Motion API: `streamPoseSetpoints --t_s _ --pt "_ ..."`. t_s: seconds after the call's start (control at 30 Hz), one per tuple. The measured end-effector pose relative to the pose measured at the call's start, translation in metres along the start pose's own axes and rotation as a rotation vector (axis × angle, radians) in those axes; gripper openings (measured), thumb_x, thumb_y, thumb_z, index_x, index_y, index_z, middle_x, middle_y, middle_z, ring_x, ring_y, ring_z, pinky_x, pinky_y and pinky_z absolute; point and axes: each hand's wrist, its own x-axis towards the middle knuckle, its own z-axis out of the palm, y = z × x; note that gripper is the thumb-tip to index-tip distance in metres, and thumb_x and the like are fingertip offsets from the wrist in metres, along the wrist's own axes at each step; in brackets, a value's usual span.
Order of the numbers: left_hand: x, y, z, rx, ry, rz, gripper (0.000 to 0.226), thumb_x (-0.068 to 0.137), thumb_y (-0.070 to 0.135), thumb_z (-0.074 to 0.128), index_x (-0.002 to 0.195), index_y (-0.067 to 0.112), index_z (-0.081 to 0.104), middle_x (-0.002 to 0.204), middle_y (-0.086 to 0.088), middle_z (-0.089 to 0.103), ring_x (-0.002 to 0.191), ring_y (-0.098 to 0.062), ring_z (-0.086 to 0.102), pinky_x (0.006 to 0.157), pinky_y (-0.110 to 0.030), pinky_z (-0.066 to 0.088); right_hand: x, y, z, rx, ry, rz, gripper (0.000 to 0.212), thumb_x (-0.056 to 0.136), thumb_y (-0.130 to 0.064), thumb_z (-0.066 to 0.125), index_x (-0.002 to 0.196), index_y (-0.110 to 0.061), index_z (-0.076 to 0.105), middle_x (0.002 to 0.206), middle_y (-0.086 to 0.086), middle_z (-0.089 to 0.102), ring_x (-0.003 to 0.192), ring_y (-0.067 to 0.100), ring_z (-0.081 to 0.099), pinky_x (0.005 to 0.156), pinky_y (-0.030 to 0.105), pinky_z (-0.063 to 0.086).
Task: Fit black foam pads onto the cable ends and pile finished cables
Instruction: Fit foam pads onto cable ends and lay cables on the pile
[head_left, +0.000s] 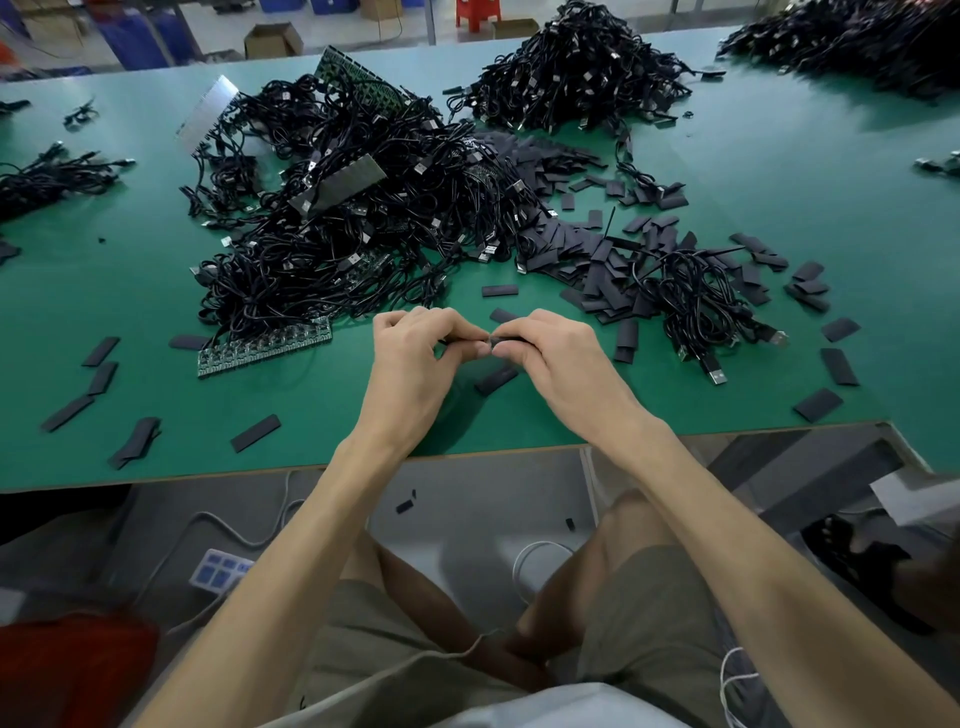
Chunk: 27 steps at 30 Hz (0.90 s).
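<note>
Hands meet above the bare green strip by the tabletop's (311, 415) near edge.
The left hand (415, 358) and right hand (558, 358), fingers curled and fingertips almost touching, pinch a black foam pad (500, 340) between them. The tangled cables (353, 228) lie just behind, and the loose pads (597, 254) are scattered behind and to the right.

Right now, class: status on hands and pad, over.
Left hand pinches cable end. Right hand pinches foam pad, meeting it. Loose pad below, nothing blocking.
</note>
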Motion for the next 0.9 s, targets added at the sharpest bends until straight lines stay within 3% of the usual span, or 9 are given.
streamPoseSetpoints --t_s 0.17,0.37,0.53,0.63,0.8,0.9 --pt "0.0006 0.0004 -0.0008 0.042 0.002 0.002 0.012 0.083 0.013 0.079 0.084 0.024 0.074 0.076 0.029 0.062 0.084 0.003 0.055 0.095 -0.025 0.027 0.0012 0.0005 0.0001 0.016 -0.042 -0.029 0.021 0.101 -0.021 0.063 0.114 -0.009 0.074 0.094 0.006 0.063 0.088 0.021 0.059 0.084 0.038 0.050" --pt "-0.0004 0.0025 -0.0010 0.149 -0.036 0.067 0.015 0.083 0.003 0.077 0.082 0.017 0.074 0.081 0.012 0.071 0.082 -0.015 0.059 0.091 -0.030 0.028 0.0000 0.0013 0.0014 -0.009 -0.032 -0.034 0.023 0.103 -0.023 0.060 0.112 -0.008 0.074 0.092 0.006 0.062 0.085 0.024 0.059 0.082 0.040 0.050" --pt "-0.0001 0.0049 -0.0007 0.118 0.005 0.052 0.009 0.085 0.014 0.078 0.085 0.021 0.072 0.077 0.035 0.054 0.081 -0.004 0.053 0.094 -0.019 0.024 0.0016 0.0010 0.0015 0.054 0.017 0.000 0.021 0.099 -0.029 0.066 0.110 -0.014 0.075 0.092 -0.001 0.064 0.087 0.016 0.060 0.080 0.029 0.048" --pt "0.0003 0.0035 -0.0003 0.098 0.039 0.000 0.010 0.086 0.015 0.076 0.086 0.023 0.071 0.078 0.034 0.055 0.082 0.001 0.053 0.096 -0.016 0.022 0.0038 0.0015 0.0030 0.123 0.065 0.066 0.026 0.093 -0.031 0.074 0.112 -0.014 0.073 0.102 -0.002 0.070 0.092 0.012 0.064 0.084 0.022 0.049" --pt "-0.0006 0.0030 0.0000 0.038 0.083 -0.039 0.010 0.085 0.014 0.078 0.087 0.021 0.071 0.079 0.032 0.055 0.097 0.024 0.043 0.092 -0.022 0.028 0.0050 0.0070 0.0010 0.250 0.140 0.158 0.018 0.087 -0.025 0.081 0.102 -0.016 0.077 0.082 -0.013 0.066 0.068 0.004 0.052 0.068 0.011 0.042" --pt "-0.0006 0.0024 -0.0002 0.049 0.074 -0.034 0.011 0.086 0.013 0.077 0.087 0.023 0.071 0.080 0.033 0.057 0.093 0.019 0.046 0.095 -0.020 0.025 0.0051 0.0076 0.0002 0.268 0.118 0.165 0.015 0.086 -0.022 0.082 0.099 -0.015 0.078 0.076 -0.013 0.064 0.064 0.002 0.049 0.065 0.012 0.042"
